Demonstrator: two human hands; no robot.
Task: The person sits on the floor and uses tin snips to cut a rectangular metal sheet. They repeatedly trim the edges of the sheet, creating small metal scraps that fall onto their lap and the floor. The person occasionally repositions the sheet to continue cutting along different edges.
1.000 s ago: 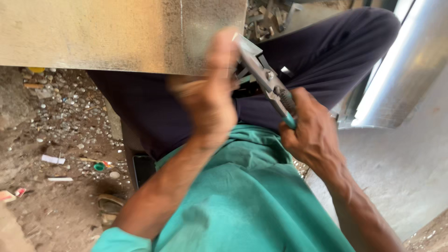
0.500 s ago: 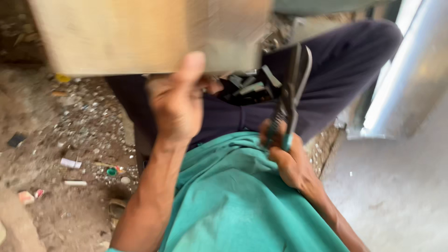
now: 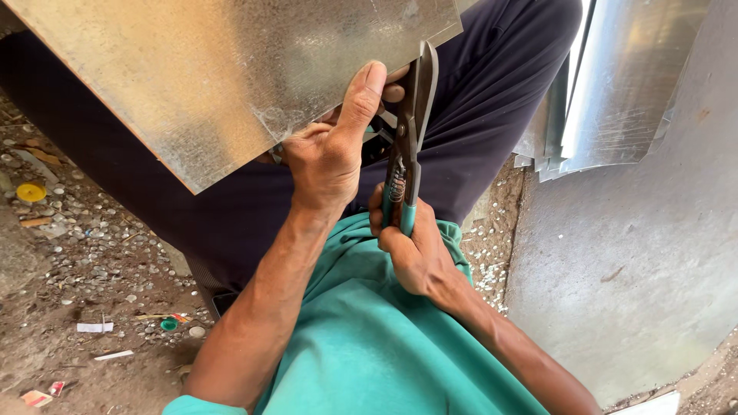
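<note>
A galvanised metal sheet (image 3: 231, 69) fills the upper left, tilted across my lap. My left hand (image 3: 330, 154) grips its lower right edge, thumb pressed up along the sheet. My right hand (image 3: 411, 246) is closed around the teal handles of tin snips (image 3: 407, 146). The snips point upward, their dark blades meeting the sheet's right edge just beside my left thumb. A spring shows between the handles. My dark trousers and teal shirt lie beneath both hands.
Curved shiny metal sheets (image 3: 623, 84) lean at the upper right, above a large grey sheet (image 3: 630, 261) on the ground. The dirt ground (image 3: 84, 269) at left is strewn with small metal discs, a yellow cap (image 3: 31, 192) and scraps.
The sheet has come lower and closer, tilting down to the left. My left hand shifted right along its edge. The snips swung upright and their blades reached the sheet's edge.
</note>
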